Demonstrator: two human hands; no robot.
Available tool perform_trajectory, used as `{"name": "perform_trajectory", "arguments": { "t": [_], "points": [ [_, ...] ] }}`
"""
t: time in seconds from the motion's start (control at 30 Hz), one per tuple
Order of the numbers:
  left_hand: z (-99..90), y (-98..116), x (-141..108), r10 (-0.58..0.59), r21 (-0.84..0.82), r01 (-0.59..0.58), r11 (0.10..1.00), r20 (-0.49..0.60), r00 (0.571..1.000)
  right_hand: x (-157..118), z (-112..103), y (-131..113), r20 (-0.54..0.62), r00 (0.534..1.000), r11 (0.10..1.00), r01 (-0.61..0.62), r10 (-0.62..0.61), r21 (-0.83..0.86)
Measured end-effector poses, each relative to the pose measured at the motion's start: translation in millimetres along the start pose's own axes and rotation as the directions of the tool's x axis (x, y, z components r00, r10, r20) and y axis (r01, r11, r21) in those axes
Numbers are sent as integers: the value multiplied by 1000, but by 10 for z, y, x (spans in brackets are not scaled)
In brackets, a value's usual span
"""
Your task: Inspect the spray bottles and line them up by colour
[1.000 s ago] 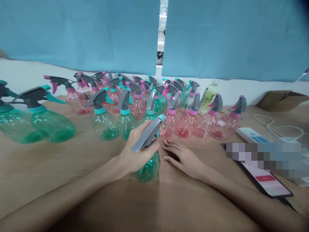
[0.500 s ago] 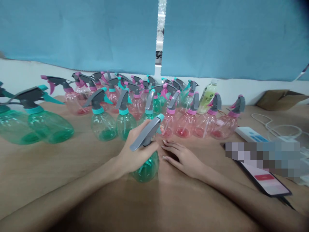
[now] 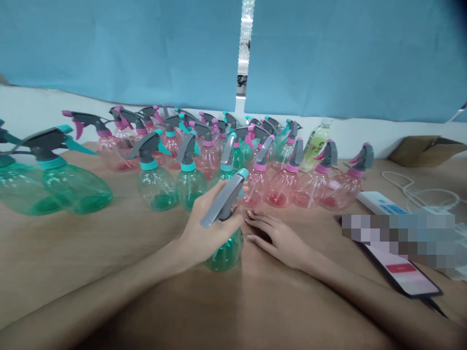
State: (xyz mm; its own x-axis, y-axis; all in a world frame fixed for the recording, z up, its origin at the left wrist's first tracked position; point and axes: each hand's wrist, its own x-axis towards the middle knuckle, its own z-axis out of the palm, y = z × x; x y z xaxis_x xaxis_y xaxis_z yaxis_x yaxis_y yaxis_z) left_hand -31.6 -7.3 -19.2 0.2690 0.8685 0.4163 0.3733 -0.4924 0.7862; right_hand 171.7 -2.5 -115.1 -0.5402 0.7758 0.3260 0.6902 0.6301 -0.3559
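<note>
My left hand [image 3: 207, 228] is wrapped round the neck of a green spray bottle [image 3: 225, 253]. Its grey sprayer head, tipped with a teal nozzle, rises above my fingers and points away from me; the trigger side is mostly hidden. To the right of the bottle, my right hand [image 3: 280, 238] rests on the table with fingers stretched out, holding nothing. Just beyond my hands stands a row of spray bottles, among them a green one [image 3: 191, 187] on the left and a pink one [image 3: 280, 187] on the right.
Several more spray bottles crowd behind the row, and a large green one [image 3: 76, 192] stands at left. A labelled drink bottle [image 3: 316, 143] is at the back. On the right lie a phone [image 3: 408, 277], a white power strip [image 3: 381, 201], cables and a cardboard box [image 3: 423, 150].
My left hand has shifted slightly to the right and away from me with the green spray bottle. The right hand stays in place.
</note>
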Motion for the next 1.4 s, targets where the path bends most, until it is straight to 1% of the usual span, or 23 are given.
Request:
{"name": "perform_trajectory", "arguments": {
  "t": [0.1,0.3,0.47,0.6,0.73,0.9,1.1,1.27,1.4],
  "points": [
    [1,-1,2,-2,1,2,1000,-1,1000,-1,2,0,-5,1000,1000,1,-1,6],
    [-17,60,11,-15,67,13,998,19,1000,-3,-9,-5,-10,1000,1000,3,-3,20],
    [-23,67,21,-25,97,21,995,39,999,1,-17,-9,-8,1000,1000,3,-3,24],
    [-22,41,20,-1,83,-2,997,34,999,3,-17,-12,-15,1000,1000,4,-4,20],
    [-25,5,23,11,97,-18,995,70,998,4,-16,-12,-8,1000,1000,0,0,20],
    [-32,-35,13,31,91,-39,995,84,996,0,-15,-4,-1,1000,1000,-1,1,24],
    [-35,-95,-18,32,121,-44,992,104,994,-7,-6,4,-7,1000,999,3,-3,33],
    [-16,-129,-36,25,116,-31,993,53,998,-5,-15,-11,3,1000,1000,-7,7,14],
    [-29,-118,-50,29,101,-37,994,72,997,-4,-23,-16,16,1000,1000,-9,9,11]
  ]
}}
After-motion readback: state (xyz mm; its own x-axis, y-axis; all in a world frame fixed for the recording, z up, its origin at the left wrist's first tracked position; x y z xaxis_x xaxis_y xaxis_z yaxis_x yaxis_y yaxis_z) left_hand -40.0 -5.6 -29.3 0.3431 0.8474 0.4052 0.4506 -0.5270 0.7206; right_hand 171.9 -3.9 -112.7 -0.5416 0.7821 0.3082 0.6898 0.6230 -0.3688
